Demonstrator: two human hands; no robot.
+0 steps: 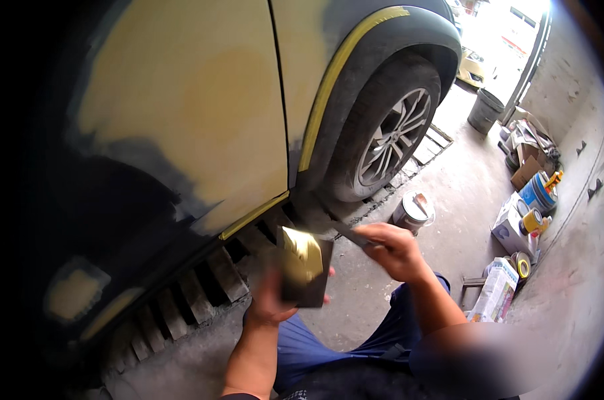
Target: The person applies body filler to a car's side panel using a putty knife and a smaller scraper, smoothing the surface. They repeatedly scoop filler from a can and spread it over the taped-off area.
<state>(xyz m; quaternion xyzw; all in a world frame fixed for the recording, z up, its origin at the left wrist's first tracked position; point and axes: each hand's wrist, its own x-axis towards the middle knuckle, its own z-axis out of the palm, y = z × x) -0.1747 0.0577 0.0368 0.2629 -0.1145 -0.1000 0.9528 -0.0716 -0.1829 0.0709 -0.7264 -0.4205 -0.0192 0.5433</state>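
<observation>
My left hand [267, 299] is wrapped round a dark flat plate [318, 287], with fingertips showing at its far edge. Shiny yellow putty [303, 253] covers much of the plate's upper face. A little to the right, my right hand [394, 252] grips a thin dark putty spreader [348, 233], its tip pointing toward the plate but apart from it. Beyond both hands stands a car; its door [228, 87] carries a wide pale-yellow filler patch with grey and dark areas round it. Yellow masking tape [325, 87] follows the wheel arch, and another strip runs along the door's lower edge.
The car's wheel [395, 137] sits over floor grating [175, 313]. A white bucket [414, 212] stands on the floor near the wheel. Along the right wall are a blue can [536, 193], a white box [512, 223] and tape rolls [522, 265]. A dark bin [486, 111] is farther back.
</observation>
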